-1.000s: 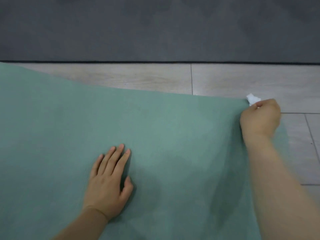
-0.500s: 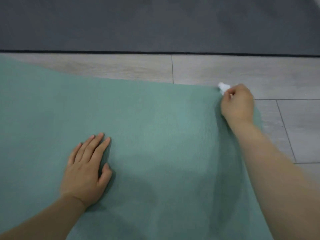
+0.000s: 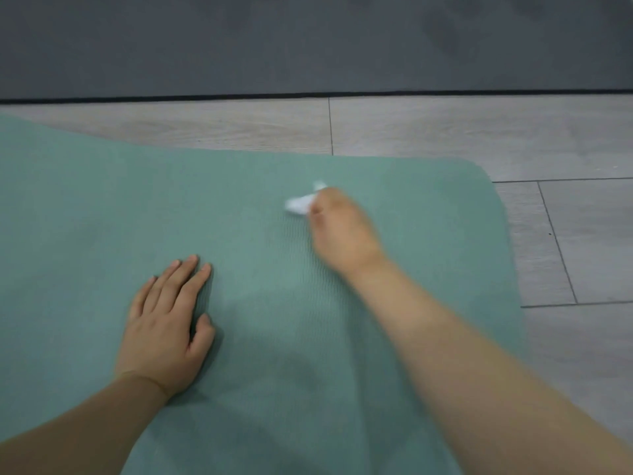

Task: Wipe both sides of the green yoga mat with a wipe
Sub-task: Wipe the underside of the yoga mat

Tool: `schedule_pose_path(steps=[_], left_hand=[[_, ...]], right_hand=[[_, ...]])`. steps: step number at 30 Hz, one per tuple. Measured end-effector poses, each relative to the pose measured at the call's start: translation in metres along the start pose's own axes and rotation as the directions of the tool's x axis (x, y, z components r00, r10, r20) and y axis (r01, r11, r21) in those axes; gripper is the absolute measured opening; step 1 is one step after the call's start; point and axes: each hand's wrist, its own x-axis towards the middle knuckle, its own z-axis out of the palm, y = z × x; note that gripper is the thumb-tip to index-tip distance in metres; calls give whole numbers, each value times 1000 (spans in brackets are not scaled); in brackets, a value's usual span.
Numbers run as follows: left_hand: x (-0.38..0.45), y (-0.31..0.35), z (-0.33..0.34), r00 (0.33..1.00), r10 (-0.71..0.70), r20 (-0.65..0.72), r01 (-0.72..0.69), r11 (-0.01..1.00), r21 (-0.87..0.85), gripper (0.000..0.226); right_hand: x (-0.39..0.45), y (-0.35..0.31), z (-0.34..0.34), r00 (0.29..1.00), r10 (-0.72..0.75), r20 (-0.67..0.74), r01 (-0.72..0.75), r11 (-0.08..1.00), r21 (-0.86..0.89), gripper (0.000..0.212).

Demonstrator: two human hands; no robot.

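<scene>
A white wipe (image 3: 301,203) is held in the curled fingers of the right hand (image 3: 337,228), bunched up, with a crumpled end sticking out past the fingertips to the upper left. The hand is motion-blurred, so individual fingers cannot be told apart; whether the wipe is pressed against the mat or just above it cannot be told. The right hand is seen over the upper middle of the green yoga mat (image 3: 85,207), well in from the mat's rounded far-right corner. The right forearm (image 3: 455,344) is stretched diagonally from the lower right of the view across the mat.

The left hand (image 3: 168,323) is laid flat, palm down, on the mat, fingers straight and close together, pointed up and slightly right, thumb tucked at the right side. Nothing is held by it. It is placed to the lower left of the right hand, apart from it. The left forearm is seen entering from the lower left corner.

The mat is spread on the floor, covering most of the lower and left part of the view; a fine ribbed texture is visible between the two hands. Its far edge is seen running from upper left to the rounded corner at right, and its right edge slants down toward the bottom of the frame. A shadow is cast on the mat below the hands.

Grey wood-look floor planks (image 3: 445,132) are seen beyond and to the right of the mat. A dark grey surface (image 3: 308,39) is seen past the planks, bordered by a black line.
</scene>
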Motion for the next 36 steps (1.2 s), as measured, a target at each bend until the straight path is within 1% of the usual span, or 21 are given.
schedule_pose_path(steps=[2,4,5,7,9,11,12,13,15,16,18,20,22,24,26,27,29,31,32,34,36], left_hand=[[-1,0,0,1000,-1,2,1,1000,-2,67],[-1,1,1,1000,-1,-1,1,1000,0,68],[0,1,0,1000,0,-3,0,1000,1,68],[1,2,-1,1000,-4,-3,4,1000,2,68],[-1,1,0,1000,-3,8,3,1000,11,68],[0,0,0,1000,-2,14,1,1000,10,68],[1,-1,0,1000,-3,16,2,1000,8,69],[1,-1,-1,1000,-5,22,5,1000,7,69],[1,-1,0,1000,-8,29,8,1000,1,69],[1,-1,0,1000,-7,26,7,1000,-2,69],[1,-1,0,1000,-6,21,6,1000,-1,69],[1,-1,0,1000,0,24,0,1000,3,68],[1,-1,0,1000,5,16,-5,1000,8,68],[2,0,0,1000,6,11,-6,1000,11,68],[1,0,0,1000,9,10,-9,1000,11,68],[1,0,0,1000,9,7,-9,1000,11,68],[3,0,0,1000,8,5,-8,1000,12,68],[2,-1,2,1000,6,10,-6,1000,11,68],[1,-1,2,1000,2,9,-3,1000,10,68],[1,0,2,1000,0,3,0,1000,10,67],[1,1,1,1000,-2,5,2,1000,8,67]], right_hand=[[-8,68,-46,914,354,-199,-369,928,-44,22],[-26,121,-91,695,621,-363,-653,756,42,17],[-31,130,-105,613,685,-393,-719,690,82,17],[-22,122,-96,530,752,-392,-780,614,121,19],[-2,83,-65,562,742,-365,-765,635,112,21],[9,18,-20,803,541,-249,-544,837,63,22],[6,-18,3,930,349,-114,-347,937,37,23],[-2,-50,20,993,114,42,-116,993,34,23],[-14,-68,26,955,-189,227,184,982,41,24],[-13,-52,17,958,-198,206,194,980,38,26],[-13,6,-13,997,44,68,-43,999,-15,31],[-24,79,-58,914,367,-174,-385,920,-80,26],[-45,123,-97,708,597,-376,-640,768,15,17],[-55,129,-103,560,706,-432,-745,658,108,14],[-42,105,-79,522,729,-443,-767,628,129,16],[-32,84,-62,558,706,-436,-742,660,118,16],[-16,23,-17,743,569,-353,-588,807,64,15],[-20,-50,23,958,231,-172,-229,973,27,14],[-31,-79,34,998,-9,-55,9,1000,8,16],[-50,-91,32,921,-351,171,357,934,-8,22],[-47,-49,12,913,-349,211,359,933,-9,23]])
